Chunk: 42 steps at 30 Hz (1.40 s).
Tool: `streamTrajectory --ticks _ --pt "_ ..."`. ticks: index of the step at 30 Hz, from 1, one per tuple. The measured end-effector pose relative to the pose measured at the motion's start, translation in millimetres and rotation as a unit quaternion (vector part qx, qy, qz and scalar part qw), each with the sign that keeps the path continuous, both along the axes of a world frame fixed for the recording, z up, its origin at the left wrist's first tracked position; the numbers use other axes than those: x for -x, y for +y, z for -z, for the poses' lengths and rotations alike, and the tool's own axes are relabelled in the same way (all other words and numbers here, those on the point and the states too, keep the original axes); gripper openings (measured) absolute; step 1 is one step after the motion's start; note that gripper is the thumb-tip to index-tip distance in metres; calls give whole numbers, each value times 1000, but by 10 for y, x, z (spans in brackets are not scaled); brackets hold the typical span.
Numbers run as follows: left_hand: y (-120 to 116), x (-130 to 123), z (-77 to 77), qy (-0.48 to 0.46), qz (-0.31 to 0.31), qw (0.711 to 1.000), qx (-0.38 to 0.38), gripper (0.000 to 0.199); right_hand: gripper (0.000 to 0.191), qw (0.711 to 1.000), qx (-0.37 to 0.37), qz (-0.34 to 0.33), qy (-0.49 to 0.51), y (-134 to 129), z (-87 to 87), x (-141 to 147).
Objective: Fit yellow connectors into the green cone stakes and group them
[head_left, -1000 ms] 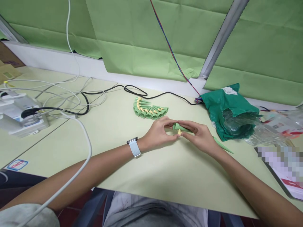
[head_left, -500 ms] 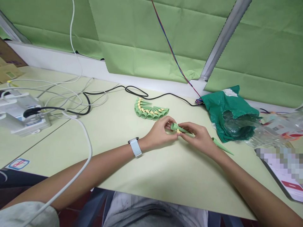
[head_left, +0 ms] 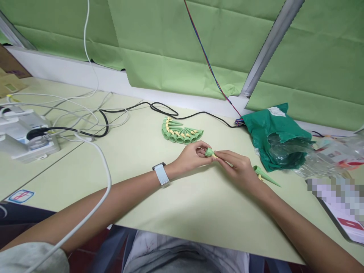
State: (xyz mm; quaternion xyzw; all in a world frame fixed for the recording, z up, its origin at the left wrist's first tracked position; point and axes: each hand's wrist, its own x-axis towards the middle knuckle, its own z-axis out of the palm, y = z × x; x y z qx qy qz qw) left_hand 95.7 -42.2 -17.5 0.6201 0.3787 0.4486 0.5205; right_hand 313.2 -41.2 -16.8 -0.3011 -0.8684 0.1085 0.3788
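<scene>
Between my hands, over the table, is a green plastic watering spike (head_left: pixel 209 152), a cone with its wide open end toward the left. A small yellow valve on its side shows partly at my fingertips. My left hand (head_left: pixel 191 156) curls around the wide end, thumb close to the yellow valve. My right hand (head_left: pixel 237 167) pinches the spike's body, and its fingers hide the tip. Beyond my hands, several similar green spikes with yellow valves (head_left: pixel 179 138) lie fanned in an arc, tips inward. Another loose green spike (head_left: pixel 269 177) lies beside my right wrist, with a small yellow piece near it.
A torn green plastic bag (head_left: pixel 264 132) and clear plastic packaging (head_left: pixel 327 157) lie on the right. A flat device with a blurred screen (head_left: pixel 338 208) is near the right edge. White power adapters (head_left: pixel 25 132) and tangled cables fill the left; a white cable (head_left: pixel 106 178) crosses over my left arm.
My right fingers have closed farther over the spike, so less of its cone shows. My right hand has dipped slightly, and the yellow piece by the loose spike has come into sight.
</scene>
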Motion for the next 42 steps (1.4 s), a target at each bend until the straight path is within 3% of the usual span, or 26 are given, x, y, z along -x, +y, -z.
streamTrajectory --ticks 7,15,19,22,26,30,32,36,42 --pt "13 29 -43 -9 -28 999 28 38 27 998 24 27 -46 79 -45 -59" --pt "3 7 -15 0 -77 997 30 45 21 991 -42 45 -117 183 -125 -99" --pt "-9 -17 9 33 -74 996 23 47 20 958 -148 58 -237 345 -258 -104" --pt "-7 -28 16 48 -58 997 17 42 26 926 -182 66 -323 698 -361 -136" --pt "-5 -16 14 59 -47 997 9 25 32 940 -67 60 -330 1331 -370 -92" --pt "-15 7 28 68 -35 997 -2 17 45 963 131 56 -229 1824 -266 154" --pt "-19 14 42 68 -29 997 -5 16 51 963 196 66 -174 1970 -228 319" --pt "-13 21 75 71 -26 997 -6 15 55 957 244 93 -126 2086 -213 578" --pt "10 7 123 74 -21 997 -23 14 29 951 256 124 -125 1945 -159 653"
